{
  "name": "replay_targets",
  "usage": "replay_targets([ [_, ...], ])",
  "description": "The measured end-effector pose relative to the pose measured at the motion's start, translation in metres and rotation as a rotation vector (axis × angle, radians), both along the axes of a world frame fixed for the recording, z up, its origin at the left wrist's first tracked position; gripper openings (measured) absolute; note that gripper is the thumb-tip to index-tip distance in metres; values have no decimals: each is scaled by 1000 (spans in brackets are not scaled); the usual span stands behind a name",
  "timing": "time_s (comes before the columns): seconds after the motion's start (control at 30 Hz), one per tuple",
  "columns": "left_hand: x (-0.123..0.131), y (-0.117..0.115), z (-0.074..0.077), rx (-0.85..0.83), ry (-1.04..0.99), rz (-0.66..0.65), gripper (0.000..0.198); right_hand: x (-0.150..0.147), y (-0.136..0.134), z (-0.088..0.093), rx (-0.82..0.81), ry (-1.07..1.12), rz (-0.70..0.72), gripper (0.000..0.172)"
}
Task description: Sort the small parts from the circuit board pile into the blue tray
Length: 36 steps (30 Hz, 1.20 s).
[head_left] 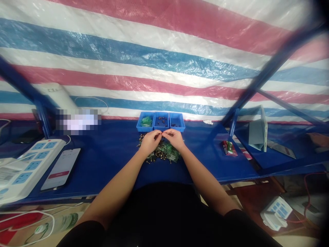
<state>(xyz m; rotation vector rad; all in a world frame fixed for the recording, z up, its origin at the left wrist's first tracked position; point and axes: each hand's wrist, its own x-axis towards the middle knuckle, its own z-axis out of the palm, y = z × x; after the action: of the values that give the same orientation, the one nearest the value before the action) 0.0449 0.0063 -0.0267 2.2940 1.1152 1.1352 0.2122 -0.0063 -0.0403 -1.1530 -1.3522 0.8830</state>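
My left hand (150,140) and my right hand (174,138) meet above a heap of small green boards and dark metal parts (164,153) on the blue table (110,154). Both hands have their fingers pinched together at the point where they touch. What they pinch is too small to make out. Just behind the hands stand three blue bins (160,121): the left one holds green pieces, the other two hold dark small parts.
A phone (61,168) with a lit screen and a white power strip (25,168) lie at the left. A small red and green pack (229,148) lies at the right, near a propped tablet (259,130). Blue frame bars slant up on both sides. A striped tarp hangs behind.
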Motion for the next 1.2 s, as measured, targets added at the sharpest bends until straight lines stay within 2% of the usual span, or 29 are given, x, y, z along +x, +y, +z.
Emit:
replay_targets([
  [0.37,-4,1,2,-98,43,13,24,2,-1,0,80,-42,-52,30],
  [0.67,-2,-1,2,-86,-26,20,24,4,2,-4,99,-32,-88,27],
  [1.03,-4,-2,5,-86,22,-17,27,1,-1,-2,110,-26,-86,27],
  [1.2,-3,-1,3,-103,-26,3,24,2,-1,-2,105,-47,-107,24],
])
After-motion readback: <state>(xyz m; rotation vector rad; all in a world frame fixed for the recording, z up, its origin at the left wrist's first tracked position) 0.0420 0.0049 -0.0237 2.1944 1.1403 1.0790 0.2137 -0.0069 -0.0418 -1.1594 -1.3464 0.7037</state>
